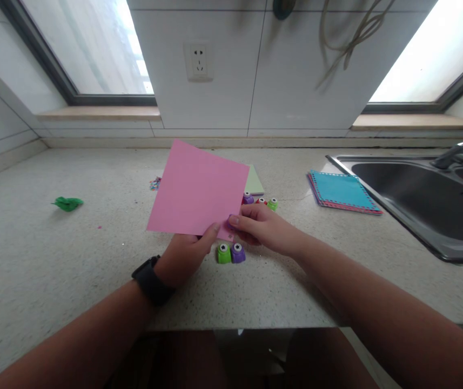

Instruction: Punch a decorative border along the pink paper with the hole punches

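Observation:
A square sheet of pink paper [202,189] is held up at a tilt above the counter. My left hand [186,256] grips its lower edge, thumb on top and fingers underneath. Closed around a small purple craft punch [231,220], my right hand [269,229] is at the sheet's lower right corner, where small punched holes show. Its fingers cover most of that punch. Just below the corner, a green craft punch [223,256] and another purple punch [238,256] stand side by side. Behind my right hand are purple [248,198], red [261,201] and green [272,205] punches, partly hidden.
Pale green paper [256,182] lies behind the pink sheet, beside small coloured paper bits [155,184] at left. A stack of coloured, scallop-edged sheets [342,190] sits near the steel sink [393,229]. Far left is a crumpled green item [68,203]. The counter's front edge [255,327] is close.

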{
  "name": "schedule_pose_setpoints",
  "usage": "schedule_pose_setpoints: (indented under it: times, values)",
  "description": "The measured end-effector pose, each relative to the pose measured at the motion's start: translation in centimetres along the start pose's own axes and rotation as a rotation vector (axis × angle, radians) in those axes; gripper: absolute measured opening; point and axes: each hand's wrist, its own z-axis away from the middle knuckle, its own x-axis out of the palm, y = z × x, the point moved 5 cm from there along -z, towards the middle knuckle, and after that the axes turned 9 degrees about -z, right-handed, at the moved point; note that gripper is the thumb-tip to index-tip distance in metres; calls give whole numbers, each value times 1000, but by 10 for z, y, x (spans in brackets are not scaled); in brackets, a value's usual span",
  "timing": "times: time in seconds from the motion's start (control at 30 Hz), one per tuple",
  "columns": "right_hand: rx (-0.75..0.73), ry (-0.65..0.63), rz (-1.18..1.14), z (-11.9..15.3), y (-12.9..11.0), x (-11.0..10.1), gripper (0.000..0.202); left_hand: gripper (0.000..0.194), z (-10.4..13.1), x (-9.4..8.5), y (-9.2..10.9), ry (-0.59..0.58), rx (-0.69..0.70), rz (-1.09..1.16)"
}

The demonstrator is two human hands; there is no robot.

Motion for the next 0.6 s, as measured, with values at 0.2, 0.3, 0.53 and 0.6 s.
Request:
schedule_pose_setpoints:
  times: [0.2, 0.3, 0.53, 0.6]
  values:
    - [-20, -13, 15, 0, 0, 0, 38, 44, 0, 2, 1, -35, 18, -33]
    - [-16, -15, 17, 0, -1, 1, 38, 45, 0, 2, 1, -35, 13, -40]
    - [-23, -27, 10, 0, -3, 4, 40, 44, -1, 2, 0, -42, 15, -34]
    - [-17, -21, 10, 0, -3, 4, 40, 43, -1, 3, 0, -42, 24, -27]
